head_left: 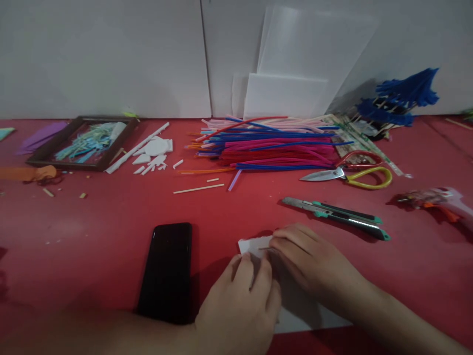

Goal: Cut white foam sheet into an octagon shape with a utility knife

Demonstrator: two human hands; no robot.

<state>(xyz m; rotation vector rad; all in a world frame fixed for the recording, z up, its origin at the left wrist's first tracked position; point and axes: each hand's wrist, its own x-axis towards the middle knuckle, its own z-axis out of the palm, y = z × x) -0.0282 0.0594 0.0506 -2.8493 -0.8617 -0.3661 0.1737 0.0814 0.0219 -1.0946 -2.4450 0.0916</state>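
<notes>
A white sheet (295,320), which looks like paper or thin board, lies on the red table in front of me. My left hand (244,296) rests on its left part, fingers laid out and pressing down, holding nothing I can see. Over the sheet's upper part is my right hand (306,251), fingers pinched together at a thin stick (263,248). Only the left end of that stick shows; the fingers cover the rest. Left of my hands lies a black phone (168,271), apart from them.
Beyond my hands lie a green-and-black box cutter (347,219), scissors (340,174) and a pile of coloured pipe cleaners (273,148). A brown frame (66,165) and white scraps (157,148) are at the back left. A glue gun (432,197) lies at the right.
</notes>
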